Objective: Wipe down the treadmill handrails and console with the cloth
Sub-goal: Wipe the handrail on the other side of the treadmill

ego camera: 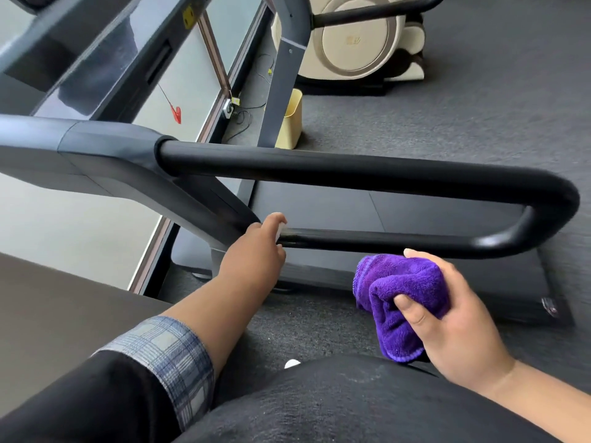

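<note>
A black looped handrail (351, 169) runs across the middle of the view, its lower bar (383, 242) returning toward the grey treadmill frame. My right hand (460, 318) grips a bunched purple cloth (399, 298) just below and in front of the lower bar, not touching it. My left hand (256, 247) reaches to the inner end of the lower bar and holds a small white object (280, 230), mostly hidden by the fingers. The console (96, 59) slants across the upper left.
The treadmill deck (415, 282) lies under the rail on dark carpet. A cream bin (292, 121) stands behind an upright post. A beige machine (355, 36) sits at the top right. A red safety clip (176, 114) hangs from the console. Windows run along the left.
</note>
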